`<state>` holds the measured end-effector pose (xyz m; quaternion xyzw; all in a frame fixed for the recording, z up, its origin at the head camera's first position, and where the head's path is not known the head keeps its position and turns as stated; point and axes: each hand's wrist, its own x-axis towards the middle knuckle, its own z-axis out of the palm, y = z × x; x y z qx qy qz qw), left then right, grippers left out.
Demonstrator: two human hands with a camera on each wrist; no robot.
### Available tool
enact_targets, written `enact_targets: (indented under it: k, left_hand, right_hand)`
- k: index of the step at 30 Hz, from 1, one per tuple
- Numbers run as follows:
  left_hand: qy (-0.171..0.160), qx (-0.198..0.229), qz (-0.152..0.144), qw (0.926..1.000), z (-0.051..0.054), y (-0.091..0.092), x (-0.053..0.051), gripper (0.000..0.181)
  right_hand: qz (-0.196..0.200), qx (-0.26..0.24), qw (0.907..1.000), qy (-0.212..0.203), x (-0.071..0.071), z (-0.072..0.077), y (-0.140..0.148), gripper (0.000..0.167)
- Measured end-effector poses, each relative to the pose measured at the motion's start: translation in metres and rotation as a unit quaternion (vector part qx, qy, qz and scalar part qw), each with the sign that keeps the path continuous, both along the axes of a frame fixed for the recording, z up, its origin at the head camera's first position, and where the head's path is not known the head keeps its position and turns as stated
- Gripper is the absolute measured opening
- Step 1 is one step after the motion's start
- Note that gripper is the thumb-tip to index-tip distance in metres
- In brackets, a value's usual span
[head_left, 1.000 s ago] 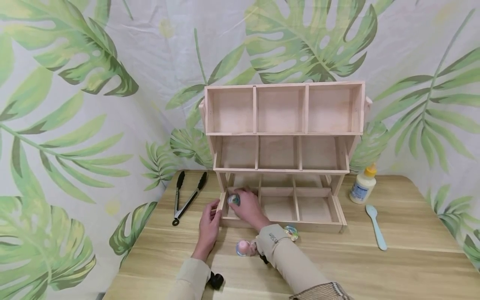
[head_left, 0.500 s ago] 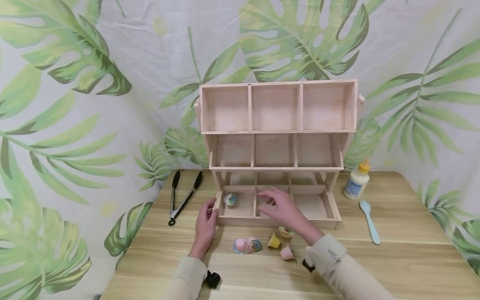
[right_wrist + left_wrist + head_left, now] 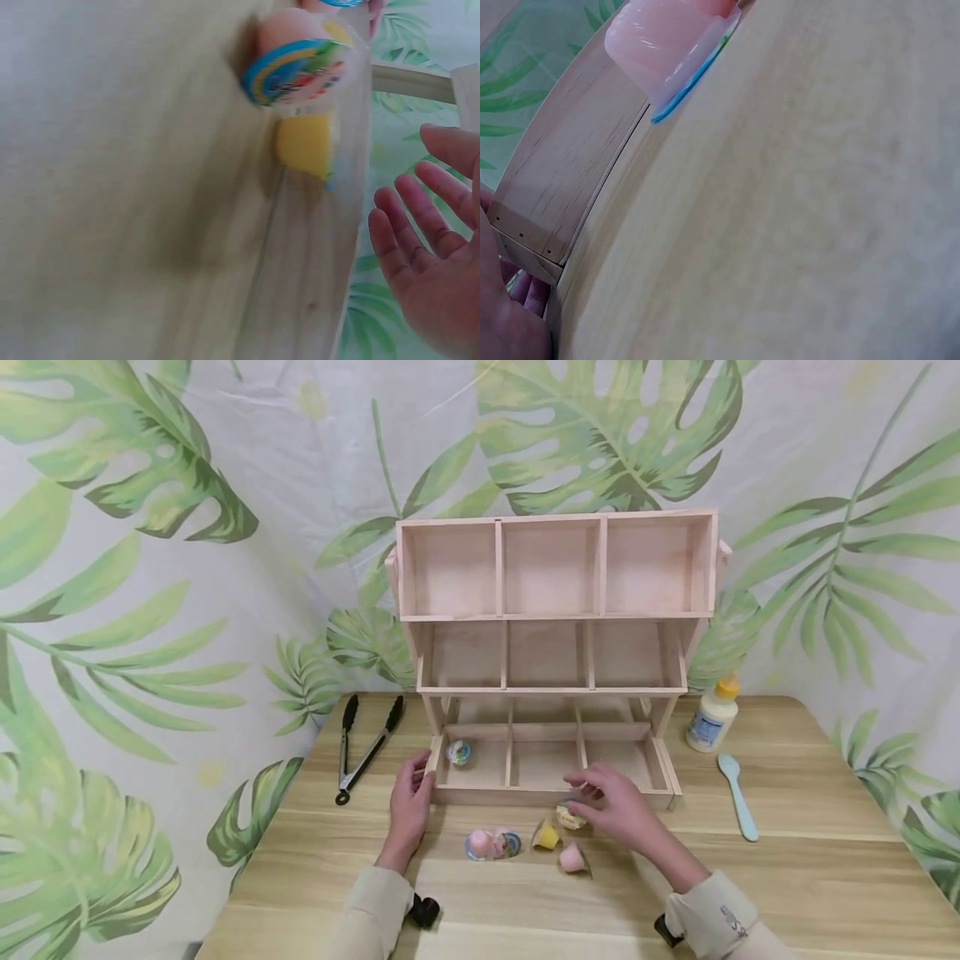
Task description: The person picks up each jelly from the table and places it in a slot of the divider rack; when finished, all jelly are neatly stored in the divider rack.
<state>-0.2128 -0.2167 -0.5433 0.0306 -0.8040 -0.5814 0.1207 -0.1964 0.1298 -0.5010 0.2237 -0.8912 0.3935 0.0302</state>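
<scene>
L hand on rack, R hand nr cup

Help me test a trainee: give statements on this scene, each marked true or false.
1. A small cup sits in the bottom-left compartment of the wooden rack. True.
2. The spoon lies left of the tongs. False: it lies to their right.
3. The left hand is at the rack's left end. True.
4. The right hand holds the bottle. False: the bottle stands apart from it.
5. The top row has three compartments. True.
</scene>
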Motion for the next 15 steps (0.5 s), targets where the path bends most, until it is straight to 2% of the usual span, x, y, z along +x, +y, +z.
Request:
enact_targets:
  k: [5,7,10,12,15]
  left_hand:
    - [0.000,0.002,-0.002,1.0000,-0.003,0.000,-0.002,0.043]
    - [-0.001,0.003,0.002,1.0000,-0.014,-0.003,-0.008,0.042]
    - [-0.001,0.009,0.008,0.9999,-0.020,-0.004,-0.011,0.042]
    - [0.000,0.007,0.010,0.9999,-0.020,-0.003,-0.010,0.042]
    - [-0.001,0.001,0.004,1.0000,-0.004,0.000,-0.002,0.043]
  right_hand:
    - [-0.005,0.017,0.9998,-0.005,0.002,-0.013,0.004,0.034]
    - [-0.010,0.026,0.9996,-0.006,0.003,-0.017,0.004,0.034]
    - [-0.012,0.034,0.9993,-0.010,0.005,-0.022,0.003,0.033]
    - [-0.013,0.041,0.9991,-0.006,0.007,-0.024,0.002,0.033]
    - [-0.012,0.052,0.9986,-0.002,0.008,-0.026,0.002,0.034]
